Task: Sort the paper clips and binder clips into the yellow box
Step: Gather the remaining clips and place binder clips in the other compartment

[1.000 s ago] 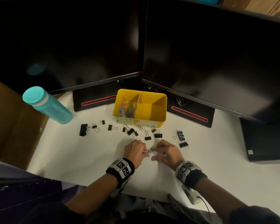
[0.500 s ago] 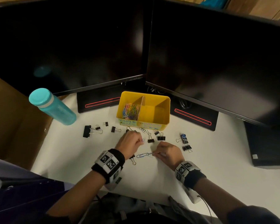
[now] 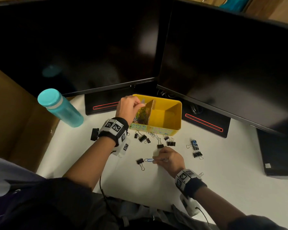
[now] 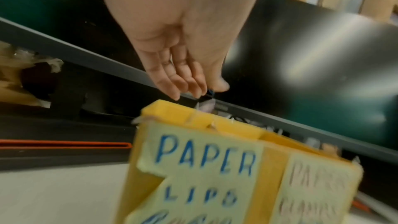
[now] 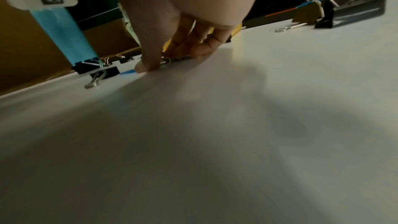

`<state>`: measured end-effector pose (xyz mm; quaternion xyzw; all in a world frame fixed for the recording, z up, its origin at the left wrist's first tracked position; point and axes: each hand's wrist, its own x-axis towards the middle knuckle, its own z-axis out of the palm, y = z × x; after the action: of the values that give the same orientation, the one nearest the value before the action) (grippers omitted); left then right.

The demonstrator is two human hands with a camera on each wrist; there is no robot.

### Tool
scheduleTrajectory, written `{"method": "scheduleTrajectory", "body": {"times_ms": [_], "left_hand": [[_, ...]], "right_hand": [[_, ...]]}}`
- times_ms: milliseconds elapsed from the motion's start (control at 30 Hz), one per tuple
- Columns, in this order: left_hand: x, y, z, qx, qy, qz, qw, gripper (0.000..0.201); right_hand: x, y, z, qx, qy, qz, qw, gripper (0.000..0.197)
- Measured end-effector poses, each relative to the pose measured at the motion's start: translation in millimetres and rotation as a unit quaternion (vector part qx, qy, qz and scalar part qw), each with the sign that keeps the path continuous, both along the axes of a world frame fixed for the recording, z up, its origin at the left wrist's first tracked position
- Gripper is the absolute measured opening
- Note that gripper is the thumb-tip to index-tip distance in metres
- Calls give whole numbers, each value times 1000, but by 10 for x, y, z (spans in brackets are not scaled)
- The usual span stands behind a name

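The yellow box point(image 3: 173, 103) stands before the monitors, its left compartment labelled "PAPER CLIPS" point(image 4: 204, 156). That compartment holds a heap of coloured paper clips point(image 3: 140, 113); the right one shows only its bare floor. My left hand point(image 3: 140, 103) hovers over the left compartment and pinches a pale paper clip point(image 4: 206, 106) between thumb and fingers. On the white desk my right hand point(image 3: 155, 159) pinches a blue paper clip point(image 3: 148, 160). A black binder clip point(image 3: 140, 161) lies just left of it. Several more binder clips point(image 3: 170, 143) are scattered in front of the box.
A teal bottle point(image 3: 61, 108) stands at the left near the desk edge. Two dark monitors point(image 3: 223, 63) with red-striped bases point(image 3: 204, 122) close off the back. A black case point(image 3: 279, 155) sits at the right. One large binder clip point(image 3: 94, 134) lies beside my left wrist.
My left hand has left the middle of the desk and risen to the box's left compartment with a clip. My right hand has stayed low on the desk on the blue clip.
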<state>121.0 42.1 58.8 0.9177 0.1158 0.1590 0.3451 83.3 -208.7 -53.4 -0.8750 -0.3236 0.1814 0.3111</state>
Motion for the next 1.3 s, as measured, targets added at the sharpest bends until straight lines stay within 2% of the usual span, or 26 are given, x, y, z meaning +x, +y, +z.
{"method": "scheduleTrajectory", "body": {"times_ms": [100, 200, 267, 333, 400, 433, 467, 567, 667, 733, 800, 900, 967, 1000, 1100, 1167, 1233, 1300], "left_hand": [[-119, 0, -64, 63, 12, -17, 998, 38], [-362, 37, -131, 86, -54, 19, 995, 40], [-561, 52, -244, 109, -71, 13, 991, 38], [-751, 13, -411, 134, -23, -58, 989, 33], [-909, -53, -561, 156, 77, -147, 974, 32], [-963, -79, -621, 166, 120, -171, 964, 37], [-999, -90, -678, 173, 146, -182, 957, 46], [-1030, -79, -768, 194, 192, -210, 939, 61], [-1039, -66, -794, 204, 212, -237, 926, 56], [-1082, -52, -793, 182, 206, -233, 933, 48], [-1157, -40, -798, 154, 201, -215, 943, 41], [-1239, -2, -814, 153, 199, -180, 951, 31], [-1251, -2, -829, 154, 205, -159, 953, 27], [-1246, -7, -838, 158, 205, -153, 954, 25], [-1198, -21, -843, 169, 197, -132, 956, 20], [-1157, -24, -814, 188, 189, -113, 957, 19], [-1117, -40, -771, 214, 179, -116, 953, 23], [-1061, -92, -736, 240, 172, -159, 942, 26]], "right_hand": [[-40, 2, -44, 21, -103, 48, 993, 9], [-20, 36, -29, 3, -166, 114, 979, 3], [17, 72, -14, -24, -194, 136, 971, 7], [62, 114, 32, -30, -205, 123, 971, 9], [136, 194, 156, -10, -196, 100, 975, 5], [208, 260, 248, 14, -198, 82, 977, 4], [296, 352, 399, 39, -194, 53, 979, 13], [644, 690, 770, 139, -200, -43, 969, 25], [896, 1014, 952, 189, -187, -87, 960, 13], [950, 1175, 990, 189, -176, -75, 963, 9], [951, 1233, 1027, 176, -171, -52, 968, 13], [829, 1088, 1057, 166, -254, -26, 952, 17], [641, 888, 986, 143, -308, 17, 940, 21], [531, 777, 903, 109, -307, 43, 944, 26], [301, 511, 572, -84, -226, 93, 966, 34], [260, 404, 385, -208, -160, 108, 959, 37], [201, 374, 319, -249, -115, 132, 953, 48], [138, 389, 314, -245, -126, 135, 952, 52]]}}
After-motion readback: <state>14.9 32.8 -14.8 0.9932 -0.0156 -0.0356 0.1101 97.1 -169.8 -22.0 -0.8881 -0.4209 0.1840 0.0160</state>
